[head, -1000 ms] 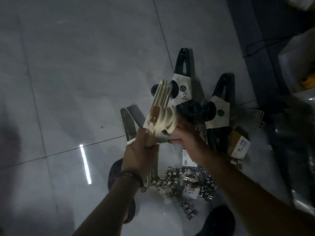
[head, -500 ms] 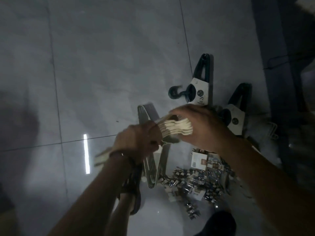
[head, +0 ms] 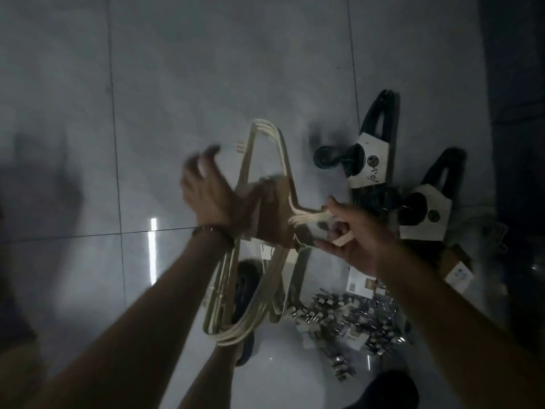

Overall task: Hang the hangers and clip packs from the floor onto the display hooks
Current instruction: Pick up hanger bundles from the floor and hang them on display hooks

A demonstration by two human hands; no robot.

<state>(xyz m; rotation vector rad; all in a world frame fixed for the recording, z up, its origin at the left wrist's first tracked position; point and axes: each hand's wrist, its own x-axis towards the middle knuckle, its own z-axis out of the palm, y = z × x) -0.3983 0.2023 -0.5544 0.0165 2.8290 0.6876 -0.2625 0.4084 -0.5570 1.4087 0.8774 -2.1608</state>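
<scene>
A bundle of cream hangers, held together by a brown card band, is up in the air in front of me, broadside to the camera. My right hand is closed around the bundle's hooks. My left hand is blurred, with its fingers spread, and its wrist rests against the band and the bundle's left side. Two packs of black hangers with white cards lie on the floor beyond. A heap of metal clip packs lies on the floor under my right forearm.
The floor is grey glossy tile. A brown and white box lies to the right of the clip packs. A dark display base runs along the right edge. My dark shoes are below the bundle.
The cream bundle has swung from end-on to broadside. My left hand has let go and spread its fingers. My right hand has shifted to grip the hooks.
</scene>
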